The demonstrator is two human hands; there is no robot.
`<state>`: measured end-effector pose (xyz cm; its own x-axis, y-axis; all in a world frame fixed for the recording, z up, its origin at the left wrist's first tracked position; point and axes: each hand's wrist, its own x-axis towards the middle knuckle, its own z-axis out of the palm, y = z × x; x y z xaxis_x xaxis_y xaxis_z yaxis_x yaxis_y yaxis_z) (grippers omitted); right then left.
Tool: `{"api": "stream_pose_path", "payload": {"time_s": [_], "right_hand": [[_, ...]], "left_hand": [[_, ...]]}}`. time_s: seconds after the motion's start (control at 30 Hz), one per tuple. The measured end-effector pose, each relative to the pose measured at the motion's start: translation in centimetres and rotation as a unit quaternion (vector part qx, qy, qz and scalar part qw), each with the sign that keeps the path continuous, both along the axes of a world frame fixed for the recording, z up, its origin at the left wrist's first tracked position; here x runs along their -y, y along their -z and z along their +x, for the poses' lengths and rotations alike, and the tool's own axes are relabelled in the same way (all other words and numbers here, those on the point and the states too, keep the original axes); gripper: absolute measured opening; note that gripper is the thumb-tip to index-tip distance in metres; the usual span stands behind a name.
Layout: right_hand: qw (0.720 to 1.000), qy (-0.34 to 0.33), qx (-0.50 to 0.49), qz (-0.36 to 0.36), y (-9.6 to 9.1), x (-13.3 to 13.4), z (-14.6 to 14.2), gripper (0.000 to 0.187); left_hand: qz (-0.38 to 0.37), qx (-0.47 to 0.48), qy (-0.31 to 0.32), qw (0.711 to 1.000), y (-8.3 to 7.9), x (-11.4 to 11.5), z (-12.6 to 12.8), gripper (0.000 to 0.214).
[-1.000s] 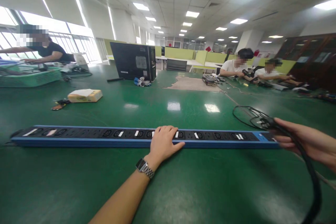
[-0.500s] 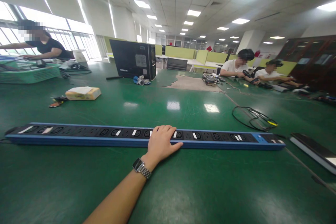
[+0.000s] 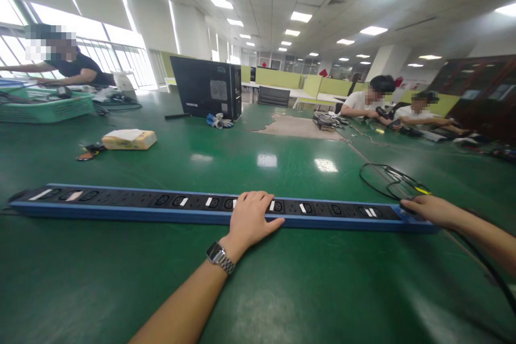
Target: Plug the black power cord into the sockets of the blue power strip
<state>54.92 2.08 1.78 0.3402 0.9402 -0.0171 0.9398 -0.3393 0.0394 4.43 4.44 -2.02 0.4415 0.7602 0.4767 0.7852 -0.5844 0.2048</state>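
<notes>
A long blue power strip (image 3: pixel 137 217) with a black face of sockets and several white labels lies across the green table. My left hand (image 3: pixel 252 220), with a metal-band watch on its wrist, grips the strip near its middle, fingers over the top and thumb along the near side. At the strip's right end, my right hand (image 3: pixel 433 209) pinches a black plug (image 3: pixel 408 206) against or just above the blue section. A black cable (image 3: pixel 489 263) runs from under that hand down to the lower right. Whether the plug sits in a socket I cannot tell.
Beyond the strip are a coiled black cable (image 3: pixel 379 180), a tissue pack (image 3: pixel 129 140), a black computer case (image 3: pixel 205 87) with gloves (image 3: pixel 220 121) beside it, and a green basket (image 3: pixel 52 110). One person sits at the left, two at the right.
My right hand has come in from the right with a black plug and cable to the strip's right end. The dark flat object there no longer shows. My left hand stays on the strip.
</notes>
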Motion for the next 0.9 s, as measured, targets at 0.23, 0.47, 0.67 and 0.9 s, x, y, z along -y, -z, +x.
{"api": "stream_pose_path", "payload": {"time_s": [0.23,0.47,0.67,0.9], "right_hand": [[0.997,0.034,-0.028,-0.065,0.1,-0.3,1.0,0.05],[0.996,0.03,-0.023,-0.076,0.7,-0.3,0.5,0.047],[0.996,0.014,-0.023,-0.083,1.0,-0.8,-0.1,0.036],[0.996,0.007,-0.027,-0.083,1.8,-0.6,0.1,0.037]], "left_hand": [[0.004,0.003,0.001,1.0,0.1,0.1,-0.1,0.051],[-0.004,0.007,-0.003,1.0,0.0,0.1,0.0,0.05],[-0.01,0.014,0.0,1.0,0.0,0.2,0.0,0.05],[-0.009,0.009,0.001,1.0,-0.1,0.2,0.0,0.05]]}}
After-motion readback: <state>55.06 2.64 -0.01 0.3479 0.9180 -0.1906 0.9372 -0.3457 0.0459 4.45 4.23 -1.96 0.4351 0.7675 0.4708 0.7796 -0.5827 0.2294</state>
